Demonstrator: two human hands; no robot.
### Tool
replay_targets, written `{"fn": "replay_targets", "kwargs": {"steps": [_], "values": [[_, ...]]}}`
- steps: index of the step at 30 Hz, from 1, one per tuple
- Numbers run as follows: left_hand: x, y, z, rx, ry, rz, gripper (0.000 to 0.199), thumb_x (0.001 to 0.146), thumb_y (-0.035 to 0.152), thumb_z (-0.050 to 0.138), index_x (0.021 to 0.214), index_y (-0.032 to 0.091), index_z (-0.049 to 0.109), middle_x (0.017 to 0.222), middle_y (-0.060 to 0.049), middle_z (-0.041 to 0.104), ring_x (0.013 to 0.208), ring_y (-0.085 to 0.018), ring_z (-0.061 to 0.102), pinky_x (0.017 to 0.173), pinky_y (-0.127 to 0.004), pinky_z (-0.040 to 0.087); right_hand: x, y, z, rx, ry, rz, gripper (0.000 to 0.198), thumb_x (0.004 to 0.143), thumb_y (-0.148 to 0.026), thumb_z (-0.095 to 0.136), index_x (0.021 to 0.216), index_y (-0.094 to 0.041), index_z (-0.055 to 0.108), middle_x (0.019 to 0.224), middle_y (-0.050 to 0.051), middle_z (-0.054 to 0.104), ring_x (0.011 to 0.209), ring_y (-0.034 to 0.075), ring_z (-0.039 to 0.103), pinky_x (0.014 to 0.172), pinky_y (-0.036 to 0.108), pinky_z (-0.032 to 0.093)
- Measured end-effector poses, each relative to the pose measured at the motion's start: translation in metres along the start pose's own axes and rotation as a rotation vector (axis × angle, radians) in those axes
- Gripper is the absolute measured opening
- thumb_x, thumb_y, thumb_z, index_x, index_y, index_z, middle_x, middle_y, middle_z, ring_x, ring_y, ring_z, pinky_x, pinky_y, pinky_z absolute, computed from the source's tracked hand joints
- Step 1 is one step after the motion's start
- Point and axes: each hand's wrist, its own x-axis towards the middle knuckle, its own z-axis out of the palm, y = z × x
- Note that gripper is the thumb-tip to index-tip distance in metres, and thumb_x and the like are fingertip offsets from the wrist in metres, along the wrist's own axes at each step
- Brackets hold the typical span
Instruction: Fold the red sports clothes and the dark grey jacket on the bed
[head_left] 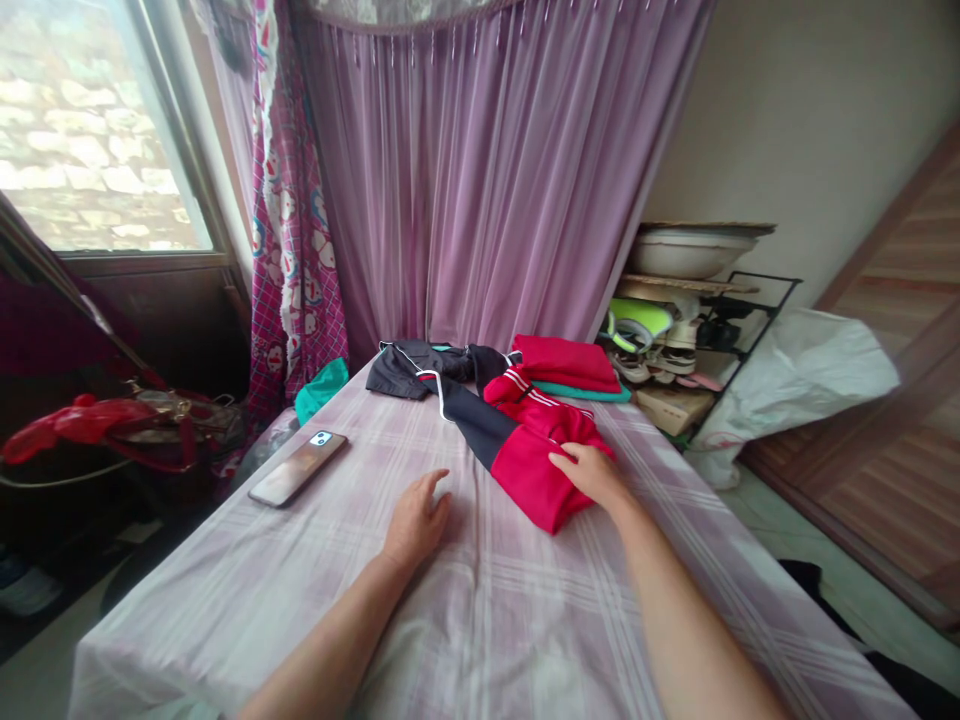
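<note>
My left hand (416,518) hovers over or rests on the tablecloth, its fingers curved and apart, holding nothing. My right hand (589,472) lies on a red and dark navy tracksuit garment (529,475), fingers stretched across the red cloth. Whether they pinch any fabric cannot be made out. White piping edges the dark section, which reaches back to a dark garment (397,372) spread at the far side. Beside it is bunched red cloth with white stripes (544,402). Behind that sits a folded red garment (566,362) on top of teal cloth (581,391).
A phone (298,468) lies at the left on the plaid-covered table (480,620). Teal cloth (322,390) hangs at the far left edge. Purple curtains (465,180) stand behind. To the right are a shoe rack (742,350) and a white sack (802,370).
</note>
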Motion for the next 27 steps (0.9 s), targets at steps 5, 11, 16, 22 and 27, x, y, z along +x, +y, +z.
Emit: {"fn": "replay_targets", "kwargs": {"steps": [5, 11, 16, 22, 27], "values": [[0.014, 0.000, 0.004, -0.019, 0.141, -0.038, 0.053, 0.089, 0.043, 0.053, 0.136, 0.019, 0.050, 0.140, -0.012, 0.058, 0.131, -0.026, 0.052, 0.113, -0.045, 0.038, -0.037, 0.013, -0.029, 0.742, -0.335, -0.069, 0.045, 0.072, -0.059, 0.070, 0.088, -0.017, 0.073, 0.088, 0.007, 0.075, 0.086, 0.025, 0.068, 0.080, 0.036, 0.051], [0.057, 0.004, 0.018, -0.027, 0.103, -0.234, 0.079, 0.083, 0.051, 0.064, 0.146, 0.011, 0.037, 0.152, -0.021, 0.044, 0.140, -0.031, 0.043, 0.115, -0.045, 0.036, -0.022, 0.036, -0.037, 0.691, -0.002, 0.118, 0.047, 0.068, -0.053, 0.073, 0.099, -0.019, 0.072, 0.099, 0.011, 0.075, 0.096, 0.027, 0.069, 0.089, 0.039, 0.052], [0.057, 0.015, 0.026, 0.088, -0.168, -0.107, 0.082, 0.074, 0.035, 0.073, 0.147, 0.015, 0.040, 0.145, -0.017, 0.053, 0.132, -0.031, 0.052, 0.110, -0.043, 0.041, 0.018, 0.017, -0.029, 0.128, 0.321, 0.115, 0.058, 0.080, -0.051, 0.059, 0.129, -0.019, 0.060, 0.133, 0.014, 0.062, 0.123, 0.028, 0.057, 0.103, 0.040, 0.045], [0.043, 0.019, 0.028, 0.074, -0.196, -0.027, 0.064, 0.074, 0.003, 0.050, 0.134, 0.022, 0.057, 0.119, -0.006, 0.072, 0.114, -0.022, 0.065, 0.103, -0.039, 0.047, 0.033, -0.023, -0.008, -0.288, -0.083, 0.108, 0.064, 0.078, -0.040, 0.070, 0.134, -0.012, 0.058, 0.125, 0.021, 0.066, 0.114, 0.032, 0.065, 0.095, 0.043, 0.049], [0.058, -0.005, 0.002, -0.078, 0.079, -0.127, 0.060, 0.072, 0.001, 0.044, 0.124, 0.023, 0.063, 0.107, -0.003, 0.075, 0.102, -0.020, 0.068, 0.097, -0.039, 0.052, 0.040, -0.045, -0.017, -0.067, 0.128, -0.164, 0.038, 0.088, -0.036, 0.053, 0.122, -0.028, 0.067, 0.115, 0.004, 0.073, 0.108, 0.023, 0.066, 0.093, 0.032, 0.050]]}}
